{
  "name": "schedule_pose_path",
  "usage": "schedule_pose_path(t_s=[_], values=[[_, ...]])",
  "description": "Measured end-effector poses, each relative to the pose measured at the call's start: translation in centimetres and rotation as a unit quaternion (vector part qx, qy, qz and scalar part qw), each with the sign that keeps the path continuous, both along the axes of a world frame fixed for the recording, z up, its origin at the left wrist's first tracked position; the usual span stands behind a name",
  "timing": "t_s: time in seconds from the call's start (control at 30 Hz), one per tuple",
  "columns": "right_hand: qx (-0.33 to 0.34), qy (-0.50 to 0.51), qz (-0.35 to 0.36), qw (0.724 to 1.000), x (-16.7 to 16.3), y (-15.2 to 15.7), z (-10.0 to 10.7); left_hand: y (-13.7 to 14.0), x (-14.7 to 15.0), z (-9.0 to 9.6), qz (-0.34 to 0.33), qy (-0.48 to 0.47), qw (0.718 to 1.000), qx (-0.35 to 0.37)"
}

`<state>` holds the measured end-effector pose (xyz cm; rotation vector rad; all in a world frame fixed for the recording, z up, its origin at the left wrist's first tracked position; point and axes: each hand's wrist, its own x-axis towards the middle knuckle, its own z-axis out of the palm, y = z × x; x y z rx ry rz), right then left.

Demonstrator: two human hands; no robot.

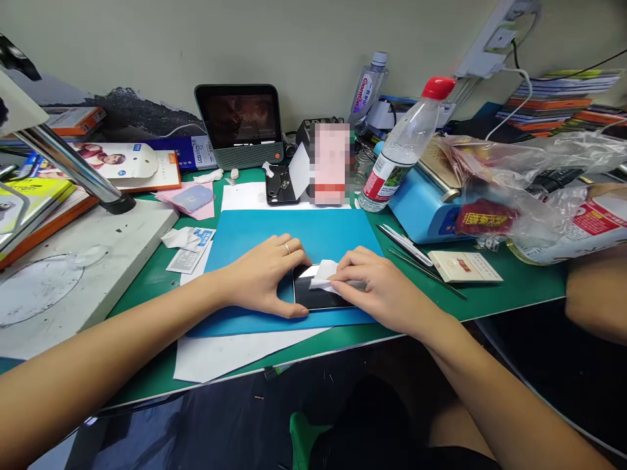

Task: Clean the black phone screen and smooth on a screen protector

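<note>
A black phone [317, 299] lies flat on a blue mat [298, 228], its long side running left to right. My left hand [267, 274], with a ring on one finger, braces the phone's left end between thumb and fingers. My right hand [369, 281] pinches a folded white tissue [323, 274] and presses it on the phone's dark glass. The right end of the phone is hidden under this hand. White paper [235, 358] sticks out from beneath the mat's front edge.
Right of the mat lie tweezers [426, 271] and a cigarette pack [465, 266]. Behind stand a red-capped bottle [404, 156], a blue device [421, 202] and a tablet-like screen [240, 124]. At left are a lamp pole [73, 170] and a white board [142, 235]. Another person's arm [595, 294] shows at right.
</note>
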<state>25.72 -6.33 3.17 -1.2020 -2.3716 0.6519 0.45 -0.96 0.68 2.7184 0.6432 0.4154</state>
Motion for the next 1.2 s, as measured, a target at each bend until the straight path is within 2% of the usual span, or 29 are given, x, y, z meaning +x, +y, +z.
schedule_pose_path(t_s=[0.33,0.43,0.5,0.57,0.6,0.67,0.77,0.83,0.9,1.07,1.2], values=[[0.066,-0.022,0.015,0.997,-5.8,-0.2,-1.2,-0.2,0.3,0.0,0.000,-0.007,1.000,0.006],[0.090,-0.032,0.019,0.995,-6.5,-1.1,-1.3,-0.2,0.3,-0.1,-0.004,-0.008,1.000,0.007],[0.095,0.007,0.008,0.995,-6.1,-1.9,-1.1,-0.2,0.2,-0.1,-0.003,-0.007,1.000,0.004],[0.078,0.097,-0.039,0.991,-4.6,-2.6,-0.8,-0.2,0.1,-0.1,-0.002,-0.003,1.000,0.000],[0.063,0.155,-0.078,0.983,-3.5,-2.9,-0.8,-0.2,0.1,0.0,-0.001,0.001,1.000,-0.002],[0.044,0.210,-0.177,0.961,-0.6,-3.2,-0.7,-0.1,0.0,0.2,0.001,0.012,1.000,-0.007],[0.087,0.237,-0.321,0.913,3.9,-3.4,-0.9,-0.1,-0.1,0.3,0.006,0.017,1.000,-0.013],[0.125,0.219,-0.348,0.903,5.9,-3.7,-1.1,-0.1,-0.1,0.4,0.007,0.017,1.000,-0.015],[0.150,0.184,-0.325,0.915,6.6,-4.3,-1.3,-0.1,-0.1,0.4,0.007,0.020,1.000,-0.018],[0.170,0.075,-0.176,0.967,5.0,-5.7,-2.0,-0.1,0.0,0.3,0.008,0.024,0.999,-0.027],[0.236,0.051,-0.108,0.964,4.0,-6.3,-3.1,-0.1,0.0,0.2,0.012,0.022,0.999,-0.026]])
